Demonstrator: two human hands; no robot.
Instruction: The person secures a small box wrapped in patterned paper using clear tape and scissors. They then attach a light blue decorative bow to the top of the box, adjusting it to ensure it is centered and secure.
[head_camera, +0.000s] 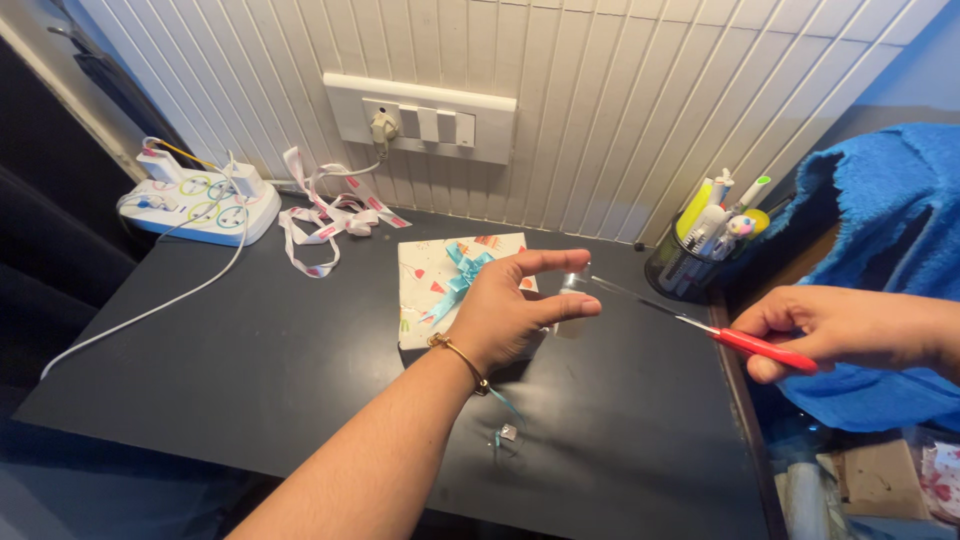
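My left hand (510, 310) is raised over the dark table (250, 370), pinching a piece of clear tape (572, 300) between thumb and forefinger. My right hand (840, 330) grips red-handled scissors (700, 325), whose blades reach the tape at the left fingertips. Under the left hand lies a wrapped gift box (440, 275) in cream patterned paper with a light blue ribbon bow (465, 265). A small blue ribbon scrap (508, 432) lies on the table near my forearm.
A white power strip (205, 200) with plugs and a white cable sits at the back left. Patterned ribbon (325, 215) lies loose beside it. A black pen holder (690, 265) stands at the back right. Blue cloth (890, 230) hangs at right, above a box of supplies (870, 480).
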